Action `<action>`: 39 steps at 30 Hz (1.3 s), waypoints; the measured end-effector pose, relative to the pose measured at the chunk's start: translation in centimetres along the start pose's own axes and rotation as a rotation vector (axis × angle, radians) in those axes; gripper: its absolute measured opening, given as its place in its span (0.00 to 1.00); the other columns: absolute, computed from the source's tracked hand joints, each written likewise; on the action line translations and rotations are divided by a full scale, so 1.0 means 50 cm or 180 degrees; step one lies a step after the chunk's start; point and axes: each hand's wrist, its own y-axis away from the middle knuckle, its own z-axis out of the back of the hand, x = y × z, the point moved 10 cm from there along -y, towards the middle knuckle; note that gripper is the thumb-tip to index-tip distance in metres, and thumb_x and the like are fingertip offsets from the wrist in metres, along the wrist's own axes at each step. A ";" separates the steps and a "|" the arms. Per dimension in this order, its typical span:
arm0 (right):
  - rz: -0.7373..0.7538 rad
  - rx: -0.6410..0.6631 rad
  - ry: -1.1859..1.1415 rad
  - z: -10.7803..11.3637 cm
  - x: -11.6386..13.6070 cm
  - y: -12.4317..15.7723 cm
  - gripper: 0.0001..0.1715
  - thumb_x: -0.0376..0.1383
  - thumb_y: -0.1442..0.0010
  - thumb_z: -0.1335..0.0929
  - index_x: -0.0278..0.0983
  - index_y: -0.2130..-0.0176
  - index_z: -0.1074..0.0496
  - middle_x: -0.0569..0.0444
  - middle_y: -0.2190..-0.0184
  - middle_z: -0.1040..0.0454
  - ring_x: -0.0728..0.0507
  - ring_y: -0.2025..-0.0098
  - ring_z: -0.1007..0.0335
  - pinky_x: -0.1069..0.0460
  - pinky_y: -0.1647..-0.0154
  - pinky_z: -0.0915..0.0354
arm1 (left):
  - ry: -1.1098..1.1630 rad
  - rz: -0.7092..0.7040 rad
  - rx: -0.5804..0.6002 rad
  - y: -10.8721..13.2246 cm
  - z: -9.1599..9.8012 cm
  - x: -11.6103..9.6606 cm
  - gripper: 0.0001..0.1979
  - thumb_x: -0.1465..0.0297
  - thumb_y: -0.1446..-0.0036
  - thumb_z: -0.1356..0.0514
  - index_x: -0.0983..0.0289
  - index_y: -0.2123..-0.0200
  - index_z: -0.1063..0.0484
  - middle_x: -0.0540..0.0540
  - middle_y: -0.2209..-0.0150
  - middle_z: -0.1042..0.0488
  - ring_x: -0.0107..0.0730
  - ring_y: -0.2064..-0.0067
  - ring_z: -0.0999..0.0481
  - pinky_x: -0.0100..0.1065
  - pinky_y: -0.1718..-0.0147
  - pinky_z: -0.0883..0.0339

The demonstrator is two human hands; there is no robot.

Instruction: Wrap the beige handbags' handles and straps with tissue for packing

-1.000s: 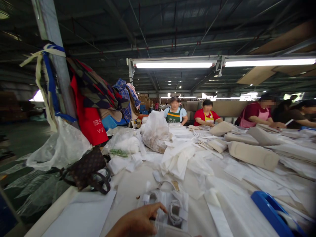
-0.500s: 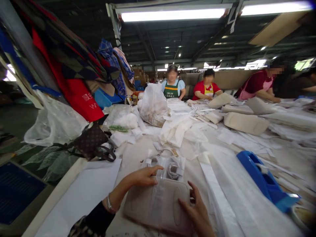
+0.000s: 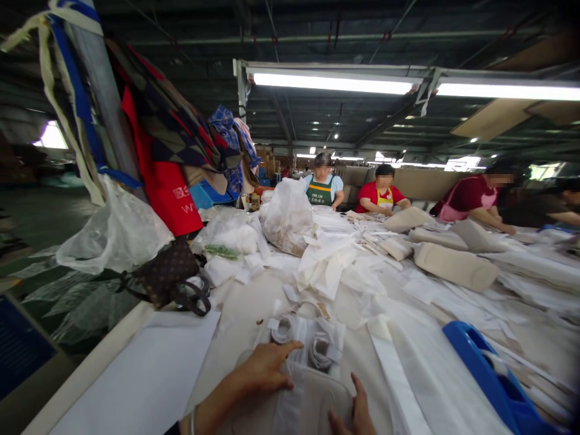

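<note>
While "OMLUN" can be read on a green apron [image 3: 319,194] worn across the table [image 3: 249,296], white characters and a "W" are borne by a red cloth [image 3: 170,199]; the print on a blue sign [image 3: 22,347] is too blurred to be read. The table is strewn with paper [image 3: 326,266], flanked by a handbag [image 3: 165,275] and a blue dispenser [image 3: 505,393]. A beige pad [image 3: 312,393] is laid at bottom centre, with two coils [image 3: 319,350] at its far edge. The pad is touched by the left hand [image 3: 263,368], thumb and forefinger parted; whether it is gripped cannot be told. The right hand [image 3: 356,414] is held spread at its right side. Compared with half a second ago, more of pad and right hand is cut off below.
</note>
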 end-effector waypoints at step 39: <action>-0.0057 0.0116 0.0085 0.007 -0.006 0.019 0.37 0.46 0.51 0.31 0.28 0.46 0.33 0.40 0.51 0.29 0.34 0.48 0.33 0.43 0.46 0.38 | -0.1108 0.0116 -0.0662 0.067 -0.083 -0.024 0.22 0.70 0.32 0.57 0.60 0.37 0.43 0.59 0.53 0.24 0.40 0.53 0.25 0.38 0.54 0.34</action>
